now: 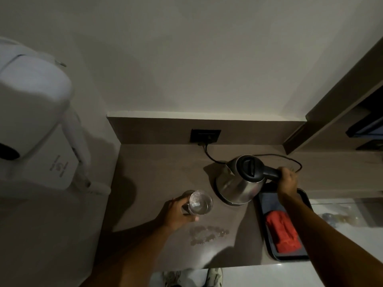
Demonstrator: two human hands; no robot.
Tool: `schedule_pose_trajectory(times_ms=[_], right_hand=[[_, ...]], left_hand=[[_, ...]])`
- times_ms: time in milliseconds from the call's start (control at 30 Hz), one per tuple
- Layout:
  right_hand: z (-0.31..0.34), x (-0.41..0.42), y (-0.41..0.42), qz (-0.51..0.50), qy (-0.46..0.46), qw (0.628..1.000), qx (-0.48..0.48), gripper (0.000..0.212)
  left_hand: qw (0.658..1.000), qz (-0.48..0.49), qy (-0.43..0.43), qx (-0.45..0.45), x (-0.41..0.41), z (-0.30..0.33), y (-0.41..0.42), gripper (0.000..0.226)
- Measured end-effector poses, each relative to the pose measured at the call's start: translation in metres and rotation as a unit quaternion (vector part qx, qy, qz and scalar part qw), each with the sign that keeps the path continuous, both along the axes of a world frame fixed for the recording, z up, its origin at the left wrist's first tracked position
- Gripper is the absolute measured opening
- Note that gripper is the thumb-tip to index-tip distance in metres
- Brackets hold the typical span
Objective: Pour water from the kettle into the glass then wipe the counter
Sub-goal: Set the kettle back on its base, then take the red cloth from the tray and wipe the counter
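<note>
The person's two forearms reach in from the bottom edge, over a pair of shoes on the floor, toward the brown bench point(157, 168). Taking the kettle point(238, 183) as the landmark: it stands upright near the back of the bench, apparently seated on its base, its cord point(211, 158) running back to a dark wall socket point(205, 136) behind it. The right hand point(287, 179) is clenched around the kettle's black handle on the side away from the spout. Just in front of the kettle and to its spout side, the left hand point(178, 212) grasps the glass point(200, 203) from the side; the glass looks to hold some water, though the dim light makes the level hard to judge. Nearer the bench's front edge than the kettle lies a patch of water drops point(207, 235). On the kettle's handle side, a dark tray point(269, 243) carries a red cloth point(284, 233). Judging from this, the pouring seems done or nearly so, since the kettle sits level rather than tipped. What is left is the wiping: the spill is still on the bench and the cloth lies untouched in the tray.
</note>
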State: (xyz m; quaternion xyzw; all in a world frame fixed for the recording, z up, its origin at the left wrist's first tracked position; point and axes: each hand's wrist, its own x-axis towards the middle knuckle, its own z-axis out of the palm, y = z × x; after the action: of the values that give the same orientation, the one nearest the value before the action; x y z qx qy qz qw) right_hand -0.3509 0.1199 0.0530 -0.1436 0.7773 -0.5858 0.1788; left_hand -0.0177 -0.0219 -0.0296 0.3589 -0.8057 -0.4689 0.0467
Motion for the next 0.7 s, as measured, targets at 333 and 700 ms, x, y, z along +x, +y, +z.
schedule_pose_trajectory(times_ms=[333,700], right_hand=[[-0.008,0.031,0.05,-0.053,0.124,0.981,0.14,0.059],[-0.095,0.057,0.138,0.154,0.124,0.852,0.484,0.066]], left_hand=[[1.0,0.017,-0.008,-0.018,-0.001,-0.004,0.004,0.082],[0.997,-0.002,-0.064,-0.042,0.03,-0.008,0.008,0.085]])
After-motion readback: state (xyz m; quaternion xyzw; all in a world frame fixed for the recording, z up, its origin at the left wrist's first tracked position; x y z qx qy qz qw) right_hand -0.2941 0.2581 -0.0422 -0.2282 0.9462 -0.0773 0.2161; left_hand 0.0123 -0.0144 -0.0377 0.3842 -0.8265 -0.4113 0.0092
